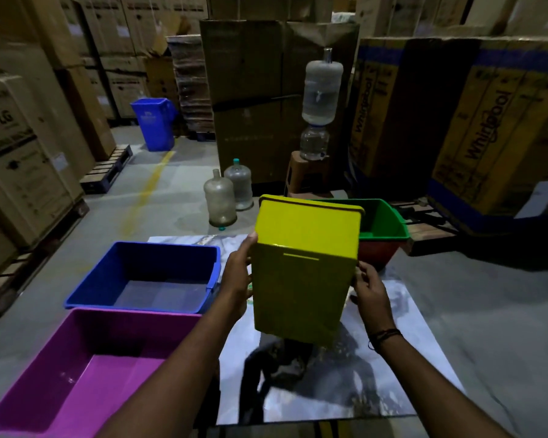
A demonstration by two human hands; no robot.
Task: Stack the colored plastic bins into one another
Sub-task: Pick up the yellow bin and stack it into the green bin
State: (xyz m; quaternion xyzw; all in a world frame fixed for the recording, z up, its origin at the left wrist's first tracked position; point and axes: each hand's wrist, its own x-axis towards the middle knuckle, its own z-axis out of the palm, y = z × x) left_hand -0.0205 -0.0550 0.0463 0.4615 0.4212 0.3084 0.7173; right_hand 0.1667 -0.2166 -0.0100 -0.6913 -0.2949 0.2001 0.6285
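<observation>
I hold a yellow bin (304, 267) in the air above the mat, tipped so its underside faces me and its mouth points away. My left hand (236, 273) grips its left side and my right hand (369, 287) grips its right side. Just behind it a green bin (385, 221) sits nested inside a red bin (375, 254). A blue bin (146, 276) stands upright on the floor to the left. In front of that one, a purple bin (86, 371) stands upright at the lower left.
A shiny patterned mat (314, 384) lies on the concrete floor under my hands. Two large water jugs (227, 197) stand beyond it, with a water dispenser (318, 105) on a stool. Stacked cardboard boxes (487, 121) and pallets ring the area. A blue waste bin (154, 123) stands far left.
</observation>
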